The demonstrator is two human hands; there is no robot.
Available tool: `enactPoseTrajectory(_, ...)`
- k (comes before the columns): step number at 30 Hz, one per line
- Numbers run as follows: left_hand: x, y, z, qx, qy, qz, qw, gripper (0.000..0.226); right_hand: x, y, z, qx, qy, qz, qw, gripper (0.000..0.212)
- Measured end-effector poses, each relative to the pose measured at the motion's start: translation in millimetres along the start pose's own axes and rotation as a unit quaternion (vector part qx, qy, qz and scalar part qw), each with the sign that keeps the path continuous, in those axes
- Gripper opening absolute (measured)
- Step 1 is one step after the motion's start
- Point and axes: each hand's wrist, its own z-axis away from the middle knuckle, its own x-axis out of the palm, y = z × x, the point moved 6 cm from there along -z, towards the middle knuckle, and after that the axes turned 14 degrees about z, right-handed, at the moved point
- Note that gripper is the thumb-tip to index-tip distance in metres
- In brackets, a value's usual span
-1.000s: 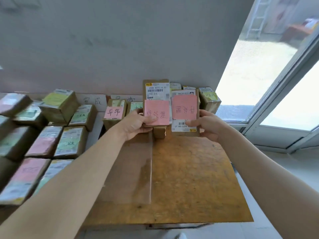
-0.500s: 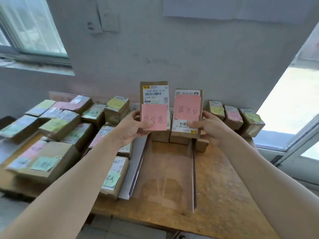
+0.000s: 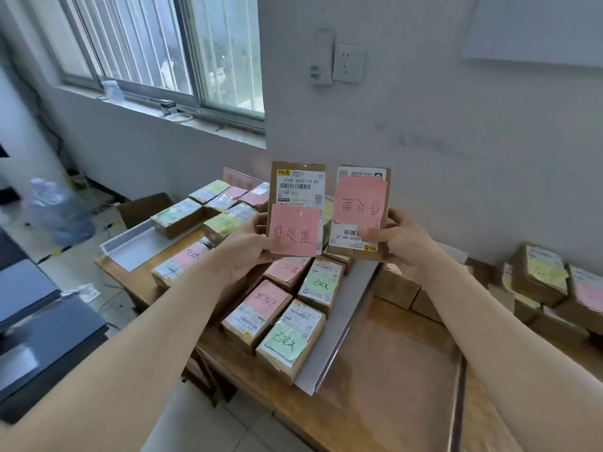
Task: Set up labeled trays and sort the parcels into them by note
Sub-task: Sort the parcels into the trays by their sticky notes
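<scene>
I hold two cardboard parcels upright in front of me, above the table. My left hand (image 3: 243,247) grips the left parcel (image 3: 298,190), which carries a white shipping label and a pink handwritten note (image 3: 293,230). My right hand (image 3: 403,244) grips the right parcel (image 3: 359,243), whose pink note (image 3: 360,202) is upside down. Below them several parcels with pink and green notes (image 3: 284,342) lie in a tray (image 3: 329,360) on the wooden table (image 3: 368,415). A second, clear tray (image 3: 458,386) lies to the right with its floor bare.
More noted parcels (image 3: 541,277) are stacked at the far right against the wall. A white tray (image 3: 130,247) lies at the table's far left end beside other parcels (image 3: 177,215). A water jug (image 3: 58,212) stands on the floor left, dark equipment (image 3: 36,334) nearer.
My view has swung left, bringing the window and the left parcel piles into sight. Both hands still hold the two parcels upright, now over the filled tray rather than the bare one.
</scene>
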Motion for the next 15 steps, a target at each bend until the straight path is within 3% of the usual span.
enactPoseTrajectory(11,-137,66,1,0.021,-0.012,-0.012,1.000,0.056,139,-59,-39,-0.016,0.002,0.003,1.000,0.049)
enactPoseTrajectory(15,-204,94,-3,0.009,-0.019,-0.010,1.000,0.053,210,-71,-55,0.001,-0.001,-0.001,1.000,0.058)
